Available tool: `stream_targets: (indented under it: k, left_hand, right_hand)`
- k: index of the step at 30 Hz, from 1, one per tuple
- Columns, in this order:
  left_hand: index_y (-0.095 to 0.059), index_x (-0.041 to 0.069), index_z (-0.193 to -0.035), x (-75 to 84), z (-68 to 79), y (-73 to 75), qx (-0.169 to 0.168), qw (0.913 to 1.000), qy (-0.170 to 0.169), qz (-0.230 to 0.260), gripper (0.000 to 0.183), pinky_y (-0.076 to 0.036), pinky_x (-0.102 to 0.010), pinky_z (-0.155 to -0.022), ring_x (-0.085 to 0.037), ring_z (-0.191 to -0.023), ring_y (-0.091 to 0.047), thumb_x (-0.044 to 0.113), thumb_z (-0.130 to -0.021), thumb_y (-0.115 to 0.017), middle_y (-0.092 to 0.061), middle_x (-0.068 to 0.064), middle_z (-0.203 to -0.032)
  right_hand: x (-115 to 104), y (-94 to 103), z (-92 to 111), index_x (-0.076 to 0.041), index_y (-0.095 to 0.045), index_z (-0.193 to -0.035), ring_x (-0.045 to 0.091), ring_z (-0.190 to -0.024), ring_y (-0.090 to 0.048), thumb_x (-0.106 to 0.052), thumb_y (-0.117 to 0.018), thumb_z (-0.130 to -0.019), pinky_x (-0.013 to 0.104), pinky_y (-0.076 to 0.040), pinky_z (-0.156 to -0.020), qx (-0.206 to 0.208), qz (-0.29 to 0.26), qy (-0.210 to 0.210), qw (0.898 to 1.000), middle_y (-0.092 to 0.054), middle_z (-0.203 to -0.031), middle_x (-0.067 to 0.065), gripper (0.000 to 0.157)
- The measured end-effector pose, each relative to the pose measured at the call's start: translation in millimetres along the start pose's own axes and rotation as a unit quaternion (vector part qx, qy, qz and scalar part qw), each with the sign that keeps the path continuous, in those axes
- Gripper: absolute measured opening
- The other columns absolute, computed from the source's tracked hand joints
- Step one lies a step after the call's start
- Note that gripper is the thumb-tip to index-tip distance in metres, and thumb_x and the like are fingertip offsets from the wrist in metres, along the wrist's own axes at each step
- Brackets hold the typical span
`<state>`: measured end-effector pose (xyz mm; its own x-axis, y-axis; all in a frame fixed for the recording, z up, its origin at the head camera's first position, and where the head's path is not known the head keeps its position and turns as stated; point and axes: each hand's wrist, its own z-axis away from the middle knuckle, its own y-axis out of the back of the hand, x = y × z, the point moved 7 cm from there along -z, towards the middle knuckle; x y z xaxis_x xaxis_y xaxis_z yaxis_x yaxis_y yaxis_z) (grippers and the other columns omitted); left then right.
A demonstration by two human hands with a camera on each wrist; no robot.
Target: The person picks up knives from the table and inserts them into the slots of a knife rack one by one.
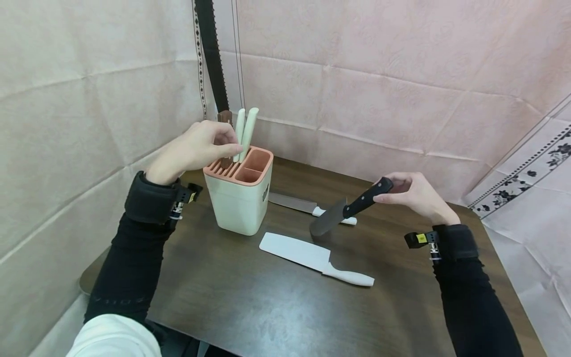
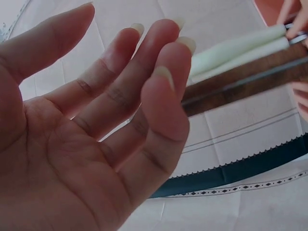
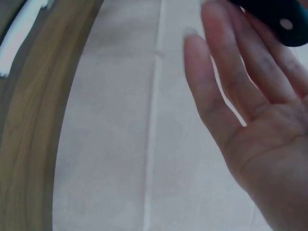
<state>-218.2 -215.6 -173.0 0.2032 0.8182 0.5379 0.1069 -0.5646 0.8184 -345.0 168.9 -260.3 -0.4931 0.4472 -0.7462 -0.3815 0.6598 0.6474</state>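
My right hand (image 1: 412, 193) grips the end of a black-handled kitchen knife (image 1: 327, 218), its broad blade tilted down toward the table. In the right wrist view, the riveted black handle (image 3: 286, 24) lies across the fingers. At the left, my left hand (image 1: 200, 146) is held over a pale green knife block (image 1: 236, 206) with loosely bent fingers. Its fingertips overlap two pale green handles (image 1: 251, 124) standing in the slots. A brown handle (image 1: 225, 118) rises just behind them. The left wrist view shows the thumb spread apart from the fingers.
A white cleaver (image 1: 296, 250) lies flat in front of the block. Behind it lies a white-handled knife (image 1: 294, 202), partly covered by the black-handled knife. The block has orange open compartments (image 1: 258, 159) on its right. Cloth-covered walls (image 1: 357, 89) border the wooden table (image 1: 250, 297).
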Motion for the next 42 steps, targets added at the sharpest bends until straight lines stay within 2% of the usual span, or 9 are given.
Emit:
stream_targets:
  k: [5, 9, 17, 24, 30, 34, 42]
  left_hand:
    - [-0.061, 0.004, -0.095, 9.7, -8.0, -6.9, 0.004, 0.9996, -0.029, -0.001, 0.023, -0.044, -0.038, -0.069, -0.024, -0.077, -0.055, 0.026, -0.089, -0.059, -0.065, -0.015, -0.089]
    - [-0.060, 0.002, -0.097, 19.9, -14.4, -16.2, -0.004, 0.9984, -0.055, 0.011, 0.022, -0.044, -0.041, -0.072, -0.025, -0.081, -0.053, 0.023, -0.089, -0.059, -0.063, -0.016, -0.090]
    - [-0.060, 0.003, -0.098, 31.3, -23.2, -34.8, -0.024, 0.9970, -0.066, 0.031, 0.020, -0.045, -0.042, -0.075, -0.025, -0.082, -0.054, 0.020, -0.088, -0.061, -0.063, -0.015, -0.089]
    - [-0.059, 0.002, -0.099, 37.1, -29.5, -44.7, -0.033, 0.9964, -0.073, 0.027, 0.022, -0.047, -0.043, -0.082, -0.024, -0.087, -0.057, 0.021, -0.087, -0.063, -0.065, -0.015, -0.093]
    - [-0.059, 0.002, -0.099, 40.1, -31.3, -51.1, -0.038, 0.9948, -0.090, 0.029, 0.023, -0.048, -0.043, -0.083, -0.024, -0.086, -0.057, 0.021, -0.087, -0.063, -0.065, -0.015, -0.093]
    - [-0.060, 0.003, -0.099, 37.3, -31.8, -53.9, -0.040, 0.9951, -0.086, 0.027, 0.023, -0.047, -0.042, -0.083, -0.023, -0.086, -0.057, 0.022, -0.087, -0.063, -0.066, -0.014, -0.093]
    - [-0.060, 0.003, -0.100, 45.8, -37.9, -63.3, -0.050, 0.9938, -0.096, 0.027, 0.024, -0.047, -0.044, -0.085, -0.023, -0.088, -0.056, 0.021, -0.086, -0.063, -0.066, -0.014, -0.097]
  right_hand:
    - [-11.9, 1.2, -8.5, -0.006, -0.065, -0.104, 0.023, -0.084, -0.064, -0.022, -0.073, -0.079, 0.026, -0.049, -0.076, 0.024, -0.036, 0.006, 0.999, -0.072, -0.079, -0.005, 0.031]
    - [-20.6, 1.4, -14.1, -0.006, -0.065, -0.105, 0.021, -0.080, -0.064, -0.023, -0.072, -0.080, 0.024, -0.053, -0.072, 0.037, -0.050, 0.011, 0.998, -0.071, -0.079, -0.005, 0.032]
    - [-35.1, 4.0, -19.5, -0.005, -0.065, -0.109, 0.022, -0.081, -0.065, -0.023, -0.071, -0.080, 0.023, -0.055, -0.070, 0.063, -0.071, 0.022, 0.995, -0.073, -0.082, -0.005, 0.035]
    - [-42.6, 2.9, -24.5, -0.003, -0.064, -0.110, 0.021, -0.088, -0.066, -0.020, -0.072, -0.079, 0.025, -0.056, -0.078, 0.073, -0.116, 0.015, 0.990, -0.074, -0.089, -0.003, 0.037]
    - [-51.9, 0.8, -31.5, -0.004, -0.064, -0.109, 0.021, -0.086, -0.065, -0.021, -0.073, -0.078, 0.022, -0.056, -0.070, 0.082, -0.109, 0.021, 0.990, -0.073, -0.088, -0.005, 0.036]
    - [-60.1, -3.7, -37.9, -0.005, -0.064, -0.108, 0.020, -0.087, -0.064, -0.023, -0.073, -0.078, 0.021, -0.055, -0.069, 0.075, -0.101, 0.017, 0.992, -0.072, -0.089, -0.005, 0.036]
    - [-68.5, -2.5, -41.5, -0.008, -0.066, -0.105, 0.022, -0.074, -0.060, -0.029, -0.073, -0.078, 0.028, -0.049, -0.073, 0.086, -0.088, 0.019, 0.992, -0.071, -0.082, -0.005, 0.036]
